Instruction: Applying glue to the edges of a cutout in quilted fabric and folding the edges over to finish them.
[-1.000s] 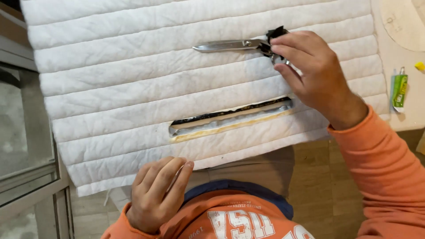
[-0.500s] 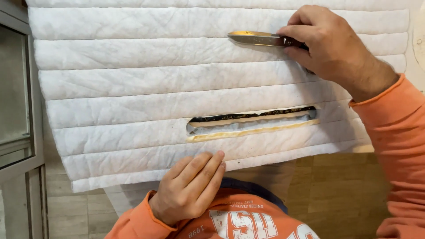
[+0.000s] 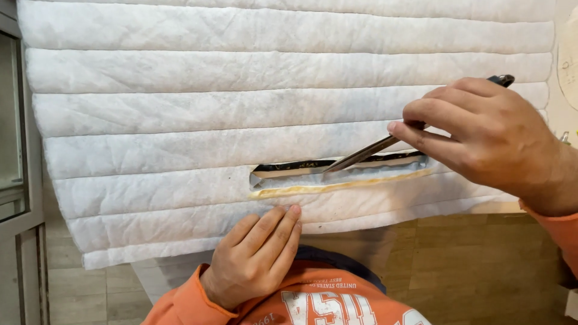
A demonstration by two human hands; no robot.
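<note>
1. Your right hand [image 3: 494,141] is curled closed around a pair of scissors [image 3: 385,144], with the fingers [image 3: 424,135] wrapped over the upper part of the tool and the dark handle tip sticking out above your knuckles.
2. The scissors slant down and to the left from that hand. The metal blades look pressed together, and their tip sits inside the slit [image 3: 337,171].
3. The slit is a long, narrow, roughly level opening in the white quilted padding [image 3: 241,108]. It lies in the lower half of the padding, right of the middle, with a dark strip along its upper edge and a yellowish strip along its lower edge.
4. The padding is stitched in wide horizontal bands and fills most of the view. Its bottom edge hangs over the table [image 3: 500,207], of which only a thin pale strip shows under your right wrist.
5. Your left hand [image 3: 256,256] holds nothing. It lies palm down with the fingers straight and close together, and the fingertips [image 3: 293,212] press on the padding just below the left end of the slit.
6. Both orange sleeves [image 3: 557,235] show, and a wood-look floor [image 3: 469,271] lies below the padding.
</note>
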